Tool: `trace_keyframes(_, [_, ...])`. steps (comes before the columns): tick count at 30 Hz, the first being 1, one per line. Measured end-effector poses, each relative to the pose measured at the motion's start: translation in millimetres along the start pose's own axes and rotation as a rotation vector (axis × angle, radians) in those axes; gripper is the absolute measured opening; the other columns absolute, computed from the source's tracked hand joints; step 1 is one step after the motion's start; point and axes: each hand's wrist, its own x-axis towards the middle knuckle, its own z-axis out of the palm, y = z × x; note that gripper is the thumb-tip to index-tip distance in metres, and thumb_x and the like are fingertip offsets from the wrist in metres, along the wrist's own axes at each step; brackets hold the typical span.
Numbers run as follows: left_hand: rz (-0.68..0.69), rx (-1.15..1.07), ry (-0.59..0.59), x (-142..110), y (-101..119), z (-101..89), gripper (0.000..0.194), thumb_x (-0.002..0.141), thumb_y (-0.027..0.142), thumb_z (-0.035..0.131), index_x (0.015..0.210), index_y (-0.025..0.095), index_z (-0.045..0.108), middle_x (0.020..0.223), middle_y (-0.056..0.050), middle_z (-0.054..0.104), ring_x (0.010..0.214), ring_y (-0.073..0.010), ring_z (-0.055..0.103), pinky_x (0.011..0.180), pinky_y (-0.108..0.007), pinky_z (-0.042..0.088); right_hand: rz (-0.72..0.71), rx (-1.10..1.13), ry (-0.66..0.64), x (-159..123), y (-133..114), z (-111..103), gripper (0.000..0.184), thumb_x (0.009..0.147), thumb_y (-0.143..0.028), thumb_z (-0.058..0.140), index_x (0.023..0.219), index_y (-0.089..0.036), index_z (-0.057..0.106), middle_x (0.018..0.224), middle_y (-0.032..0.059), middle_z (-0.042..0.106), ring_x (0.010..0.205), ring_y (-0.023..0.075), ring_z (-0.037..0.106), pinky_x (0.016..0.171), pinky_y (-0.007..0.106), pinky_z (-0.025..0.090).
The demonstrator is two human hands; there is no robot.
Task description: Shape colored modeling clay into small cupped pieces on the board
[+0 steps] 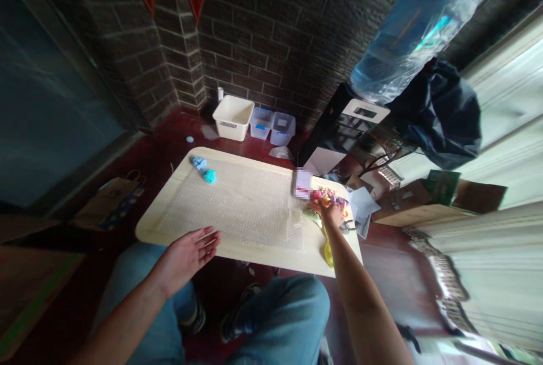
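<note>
My left hand (190, 256), fingers stretched out and nothing in it, hovers over the table's near edge, left of the middle. My right hand (331, 213) reaches into a pile of small colourful items (341, 202) at the table's right end; its fingertips are lost among the items, so what it grips, if anything, cannot be made out. A sheet of bubble wrap (250, 201) covers much of the pale table (318, 260). At its far left corner lie a light blue bundle (198, 162) and a teal one (209, 176). Beside my right wrist is something yellow (328, 254).
Behind the table, a white bin (233, 119) and two clear plastic boxes (283, 128) stand on the floor by the brick wall. A water dispenser (335, 130) with a plastic-wrapped blue bottle (407, 37) rises at the back right. Cardboard boxes (407, 204) sit to the right.
</note>
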Motion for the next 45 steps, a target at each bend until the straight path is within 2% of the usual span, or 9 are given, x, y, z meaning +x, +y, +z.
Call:
trace_keyframes(5, [0.375,0.469,0.148,48,22,3.8,0.025,0.088,0.018,0.050,0.111,0.013,0.059,0.111,-0.019,0.069,0.100,-0.0283,0.070,0.086,-0.046,0.055,0.023,0.174,0.037,-14,14,-10,0.037,0.095,-0.039,0.055,0.125,-0.017,0.058,0.127,0.0115,0.060,0.109,0.0248,0.062,0.092,0.047,0.051])
trace_keyframes(10, [0.694,0.681,0.345,124,68,23.8,0.043,0.085,0.019,0.064,0.127,0.017,0.055,0.147,-0.016,0.044,0.137,-0.0304,0.040,0.109,-0.047,0.039,-0.210,0.422,-0.064,-56,33,-16,0.059,0.085,-0.056,0.043,0.104,-0.008,0.072,0.105,0.0215,0.071,0.090,0.0328,0.069,0.074,0.041,0.054])
trace_keyframes(13, [0.774,0.765,0.322,153,88,32.2,0.040,0.091,0.033,0.060,0.127,0.016,0.055,0.133,-0.012,0.055,0.115,-0.0265,0.058,0.095,-0.049,0.050,-0.294,0.516,-0.100,-97,40,-11,0.064,0.076,-0.064,0.047,0.099,-0.010,0.073,0.105,0.0208,0.072,0.083,0.0317,0.072,0.065,0.038,0.055])
trace_keyframes(18, [0.718,0.696,0.225,165,103,31.2,0.035,0.092,0.034,0.058,0.123,0.017,0.058,0.125,-0.011,0.060,0.105,-0.0226,0.062,0.088,-0.043,0.054,-0.297,0.723,-0.186,-160,51,4,0.057,0.073,-0.066,0.058,0.091,-0.015,0.076,0.102,0.0179,0.073,0.086,0.0306,0.072,0.061,0.033,0.057])
trace_keyframes(23, [0.576,0.455,0.074,151,112,33.7,0.036,0.092,0.034,0.059,0.124,0.016,0.057,0.125,-0.011,0.060,0.105,-0.0229,0.062,0.088,-0.044,0.054,-0.228,0.851,-0.220,-191,59,9,0.056,0.072,-0.066,0.063,0.092,-0.015,0.076,0.104,0.0170,0.072,0.091,0.0310,0.071,0.067,0.034,0.058])
trace_keyframes(28, [0.361,0.124,-0.161,107,104,36.9,0.035,0.092,0.036,0.058,0.121,0.015,0.058,0.120,-0.010,0.062,0.102,-0.0220,0.063,0.085,-0.043,0.055,-0.160,0.890,-0.304,-211,44,2,0.057,0.069,-0.065,0.066,0.095,-0.016,0.076,0.101,0.0151,0.075,0.094,0.0320,0.071,0.077,0.036,0.057])
trace_keyframes(33, [0.267,-0.158,-0.322,58,90,41.2,0.042,0.091,0.052,0.053,0.079,0.012,0.062,0.086,-0.013,0.069,0.081,-0.0214,0.069,0.063,-0.032,0.057,-0.150,0.960,-0.383,-244,11,-12,0.058,0.070,-0.065,0.064,0.097,-0.015,0.074,0.101,0.0155,0.076,0.094,0.0320,0.071,0.076,0.035,0.057])
trace_keyframes(38, [0.281,-0.275,-0.380,24,83,53.4,0.041,0.080,0.051,0.069,0.067,0.016,0.053,0.057,0.001,0.056,0.048,-0.0084,0.056,0.040,-0.016,0.040,-0.158,0.962,-0.385,-275,-1,-23,0.058,0.068,-0.067,0.064,0.091,-0.016,0.077,0.101,0.0137,0.077,0.101,0.0338,0.069,0.088,0.038,0.055])
trace_keyframes(45, [0.282,-0.203,-0.397,-8,59,70.8,0.053,0.083,0.053,0.064,0.052,0.018,0.039,0.037,0.007,0.037,0.026,-0.0032,0.028,0.029,-0.016,0.014,-0.182,1.061,-0.442,-299,-6,-46,0.052,0.071,-0.066,0.067,0.086,-0.017,0.078,0.091,0.0115,0.078,0.088,0.0320,0.073,0.075,0.036,0.059])
